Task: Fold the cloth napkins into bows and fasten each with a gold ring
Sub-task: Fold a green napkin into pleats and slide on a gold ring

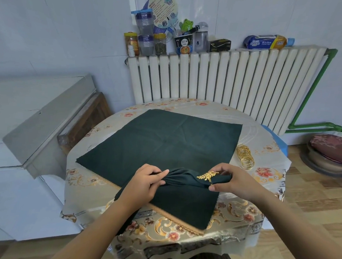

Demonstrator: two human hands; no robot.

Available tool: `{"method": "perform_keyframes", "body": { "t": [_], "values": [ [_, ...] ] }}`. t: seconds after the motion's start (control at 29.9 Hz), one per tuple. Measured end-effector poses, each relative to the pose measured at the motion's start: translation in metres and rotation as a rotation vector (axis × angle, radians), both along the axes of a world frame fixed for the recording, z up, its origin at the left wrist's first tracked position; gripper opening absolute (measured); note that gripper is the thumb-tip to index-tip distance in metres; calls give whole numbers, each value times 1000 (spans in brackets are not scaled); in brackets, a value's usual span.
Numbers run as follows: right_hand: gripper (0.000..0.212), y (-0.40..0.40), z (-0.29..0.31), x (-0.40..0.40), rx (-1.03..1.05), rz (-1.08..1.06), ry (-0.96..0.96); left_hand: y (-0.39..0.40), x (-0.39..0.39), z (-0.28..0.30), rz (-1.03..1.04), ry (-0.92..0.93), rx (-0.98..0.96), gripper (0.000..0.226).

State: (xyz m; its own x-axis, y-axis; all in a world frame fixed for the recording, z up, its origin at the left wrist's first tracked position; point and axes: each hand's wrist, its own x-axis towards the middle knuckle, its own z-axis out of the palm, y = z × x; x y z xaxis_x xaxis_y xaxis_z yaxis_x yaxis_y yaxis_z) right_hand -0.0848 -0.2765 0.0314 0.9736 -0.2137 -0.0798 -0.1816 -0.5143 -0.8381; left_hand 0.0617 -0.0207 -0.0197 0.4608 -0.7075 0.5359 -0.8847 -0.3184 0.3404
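A gathered dark green napkin (179, 178) lies across the near part of a stack of flat dark green napkins (161, 140) on the table. A gold ring with a leaf ornament (207, 176) sits around the gathered napkin near its right end. My left hand (144, 185) grips the bunched cloth at its left part. With thumb and fingers, my right hand (233, 180) pinches the ring and the cloth end. A tan napkin edge (179, 219) shows under the stack at the front.
A pile of plain gold rings (245, 156) lies on the floral tablecloth (241, 212) to the right of the napkins. Behind the round table is a white radiator (221, 80) with jars and packets on top. A white cabinet (23, 117) stands at the left.
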Motion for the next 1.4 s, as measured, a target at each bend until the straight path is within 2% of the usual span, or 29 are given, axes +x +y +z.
{"method": "perform_keyframes", "body": {
  "t": [0.47,0.63,0.9,1.0,1.2,1.4],
  "values": [
    [39,11,-8,13,-488,87,89,2,-1,1,-25,-9,17,32],
    [41,16,-9,14,-573,171,161,1,-2,-1,-13,-21,39,32],
    [42,18,-6,10,-651,181,152,4,-1,-5,-17,-55,82,34],
    [46,20,0,12,-635,211,164,2,-2,-3,-25,-70,82,31],
    [38,23,-1,13,-524,167,202,3,-3,-2,-20,-66,91,32],
    [39,30,0,14,-522,104,120,2,-6,-2,-19,-51,100,34]
  ]
}}
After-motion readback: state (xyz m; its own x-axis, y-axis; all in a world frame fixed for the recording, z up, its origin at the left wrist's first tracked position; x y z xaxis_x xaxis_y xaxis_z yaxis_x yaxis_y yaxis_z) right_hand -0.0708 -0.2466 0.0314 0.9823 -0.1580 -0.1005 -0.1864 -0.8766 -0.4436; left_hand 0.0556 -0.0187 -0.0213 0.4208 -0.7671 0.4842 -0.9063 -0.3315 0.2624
